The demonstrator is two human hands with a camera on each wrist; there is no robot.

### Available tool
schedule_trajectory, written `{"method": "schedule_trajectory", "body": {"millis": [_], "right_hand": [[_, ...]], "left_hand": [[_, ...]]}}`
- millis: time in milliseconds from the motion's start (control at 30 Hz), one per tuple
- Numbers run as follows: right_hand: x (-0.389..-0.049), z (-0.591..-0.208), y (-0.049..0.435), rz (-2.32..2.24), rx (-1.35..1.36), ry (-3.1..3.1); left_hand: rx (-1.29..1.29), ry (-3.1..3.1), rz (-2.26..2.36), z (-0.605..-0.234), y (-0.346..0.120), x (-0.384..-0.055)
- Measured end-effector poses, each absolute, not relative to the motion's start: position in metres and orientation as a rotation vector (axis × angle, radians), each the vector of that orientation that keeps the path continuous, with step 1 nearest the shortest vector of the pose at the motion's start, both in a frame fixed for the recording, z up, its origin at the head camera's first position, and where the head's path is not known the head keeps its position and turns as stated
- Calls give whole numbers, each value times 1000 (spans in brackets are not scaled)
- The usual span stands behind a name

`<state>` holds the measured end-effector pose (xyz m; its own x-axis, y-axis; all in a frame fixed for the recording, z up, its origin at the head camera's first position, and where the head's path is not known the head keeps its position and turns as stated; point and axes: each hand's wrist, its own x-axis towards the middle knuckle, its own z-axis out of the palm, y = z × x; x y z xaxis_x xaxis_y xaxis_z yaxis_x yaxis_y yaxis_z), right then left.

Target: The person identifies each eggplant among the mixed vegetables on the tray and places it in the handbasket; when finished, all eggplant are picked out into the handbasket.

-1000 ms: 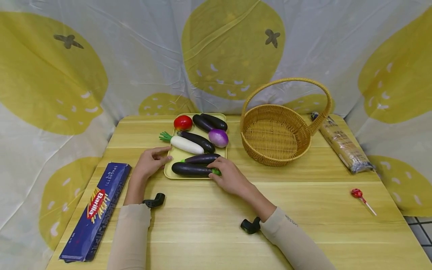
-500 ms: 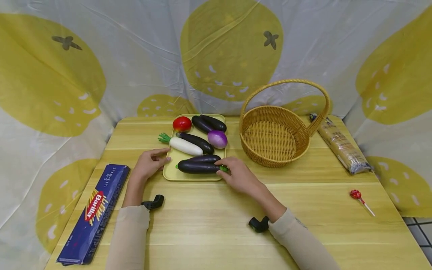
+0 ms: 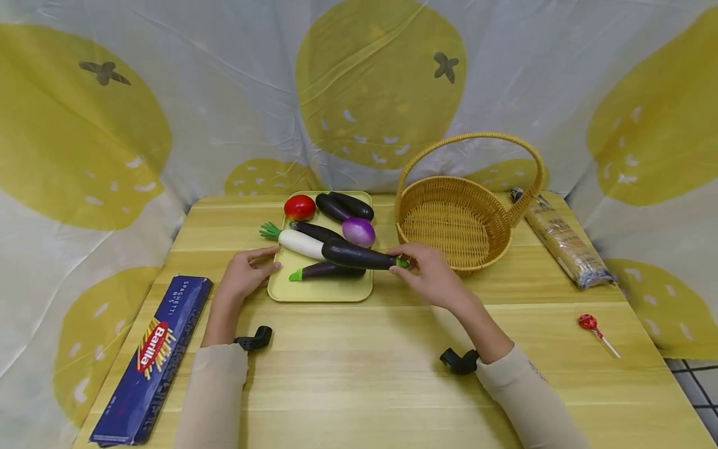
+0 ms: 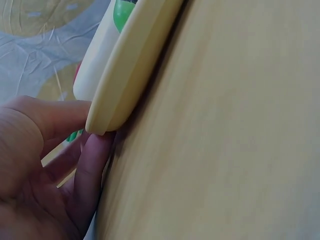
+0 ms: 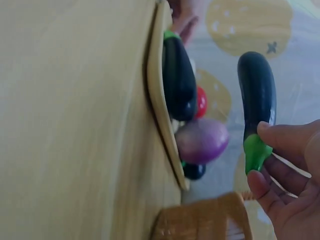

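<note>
My right hand [image 3: 434,274] pinches the green stem end of a dark eggplant [image 3: 359,254] between thumb and fingers. In the right wrist view that eggplant [image 5: 257,95] is clear of the tray, its body pointing away from the fingertips. My left hand [image 3: 244,274] grips the left rim of a pale yellow tray [image 3: 286,291], thumb on the rim and a finger under it in the left wrist view. On the tray lie another green-capped eggplant [image 3: 330,272], a white radish [image 3: 300,243], a red tomato [image 3: 300,207], a purple onion [image 3: 359,232] and several more eggplants [image 3: 352,206].
A wicker basket [image 3: 404,231] with a tall handle stands right of the tray. Farther right lie a bag of pasta [image 3: 566,240] and a red lollipop [image 3: 588,322]. A blue spaghetti box [image 3: 151,362] lies at the left edge. A patterned cloth [image 3: 235,93] hangs behind.
My right hand has lifted the front eggplant off the tray and carried it right, towards the basket. The eggplant beneath is uncovered. My left hand stays at the tray's left rim.
</note>
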<state>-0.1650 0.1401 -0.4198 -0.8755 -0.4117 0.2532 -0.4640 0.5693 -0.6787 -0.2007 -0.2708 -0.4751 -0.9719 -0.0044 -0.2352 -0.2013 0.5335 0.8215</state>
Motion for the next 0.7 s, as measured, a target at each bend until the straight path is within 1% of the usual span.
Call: {"method": "schedule_trajectory", "body": {"millis": [367,500,700], "right_hand": [[-185,-408,200,1111,626,-2748],[-195,-409,223,1050,544,-2784],[-210,-411,252,1094,469,-2860]], "left_hand": [[-225,2481,1501,-473,-272,-202],[-239,2462,1498,-473,-274,-201],[-256,2444,1524,-474,-273,-201]]}}
